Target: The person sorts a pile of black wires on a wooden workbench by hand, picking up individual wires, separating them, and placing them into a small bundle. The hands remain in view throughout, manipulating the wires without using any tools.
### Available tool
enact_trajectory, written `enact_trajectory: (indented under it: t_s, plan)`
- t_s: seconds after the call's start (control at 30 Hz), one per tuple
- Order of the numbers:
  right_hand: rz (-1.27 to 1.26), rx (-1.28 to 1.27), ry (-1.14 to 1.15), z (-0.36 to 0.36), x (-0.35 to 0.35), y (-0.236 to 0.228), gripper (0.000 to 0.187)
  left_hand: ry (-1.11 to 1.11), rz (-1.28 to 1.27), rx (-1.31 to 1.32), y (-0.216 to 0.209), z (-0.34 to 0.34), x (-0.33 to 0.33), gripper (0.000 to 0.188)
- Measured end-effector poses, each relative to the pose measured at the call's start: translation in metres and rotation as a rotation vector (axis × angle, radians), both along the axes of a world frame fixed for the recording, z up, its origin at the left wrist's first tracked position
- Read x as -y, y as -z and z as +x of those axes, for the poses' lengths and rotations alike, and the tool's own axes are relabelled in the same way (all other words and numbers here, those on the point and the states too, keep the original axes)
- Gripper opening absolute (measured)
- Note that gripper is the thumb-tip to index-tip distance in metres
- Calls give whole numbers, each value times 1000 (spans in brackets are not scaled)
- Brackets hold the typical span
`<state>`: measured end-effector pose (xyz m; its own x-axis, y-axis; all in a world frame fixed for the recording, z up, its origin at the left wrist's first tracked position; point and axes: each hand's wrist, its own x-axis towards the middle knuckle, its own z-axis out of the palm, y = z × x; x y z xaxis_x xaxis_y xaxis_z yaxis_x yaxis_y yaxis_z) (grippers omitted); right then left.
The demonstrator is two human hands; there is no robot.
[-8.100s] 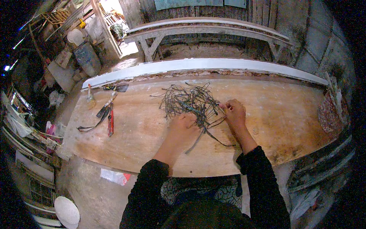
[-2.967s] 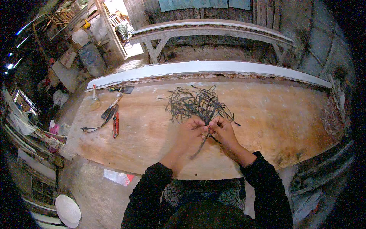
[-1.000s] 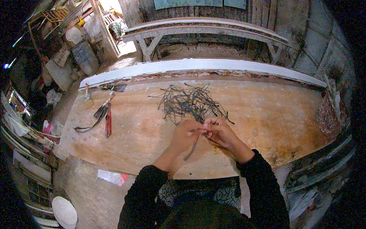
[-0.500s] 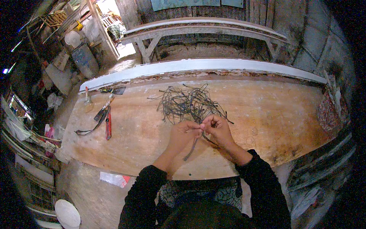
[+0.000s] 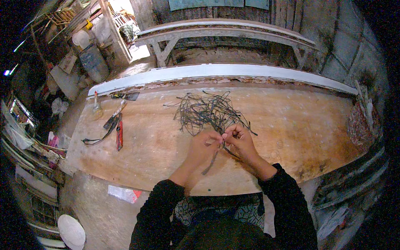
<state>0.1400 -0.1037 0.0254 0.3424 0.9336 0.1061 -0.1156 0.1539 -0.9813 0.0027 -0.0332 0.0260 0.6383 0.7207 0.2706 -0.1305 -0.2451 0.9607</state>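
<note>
A tangled heap of thin dark cords (image 5: 204, 109) lies on the wooden tabletop (image 5: 300, 121), just beyond my hands. My left hand (image 5: 207, 142) and my right hand (image 5: 238, 139) meet at the near edge of the heap, fingertips pinched together. Between them is a dark flat strap (image 5: 210, 163), whose two ends hang down below the fingers toward me. My left thumb and forefinger pinch it, and my right fingertips close on it from the other side. The exact spot where they grip is hidden by the fingers.
On the table's left lie a red-handled cutter (image 5: 120, 135), a dark strap with a buckle-like piece (image 5: 106, 127) and a clear glass bottle (image 5: 96, 109). A long white-topped board (image 5: 225, 71) runs along the far edge. A patterned bag (image 5: 360, 125) stands at the right end.
My hands stay pinched together in nearly the same spot, with only a slight shift of the fingers. The view has tilted a little.
</note>
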Motion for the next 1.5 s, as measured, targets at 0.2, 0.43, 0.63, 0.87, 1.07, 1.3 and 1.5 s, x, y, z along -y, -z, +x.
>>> enact_trajectory:
  t_s: [0.2,0.43,0.63,0.87,1.07,1.3,1.5]
  plan:
    - [-66,-74,-83,5,-2,2,11,-139,599,-1,0,-2,-6,8]
    - [121,338,86,-7,7,-6,12,-68,220,4,1,-3,-1,6]
    - [110,448,57,-2,7,-11,11,-46,172,8,-4,-4,1,6]
    - [114,546,58,-2,4,0,9,-104,173,-68,9,0,0,21]
    - [48,478,-10,-3,1,4,12,-152,40,-7,16,5,-3,26]
    - [-198,-353,-251,-5,8,-12,6,-84,-129,43,4,2,-2,14]
    - [-113,-555,-407,4,3,-6,12,-69,-206,111,-5,3,8,11]
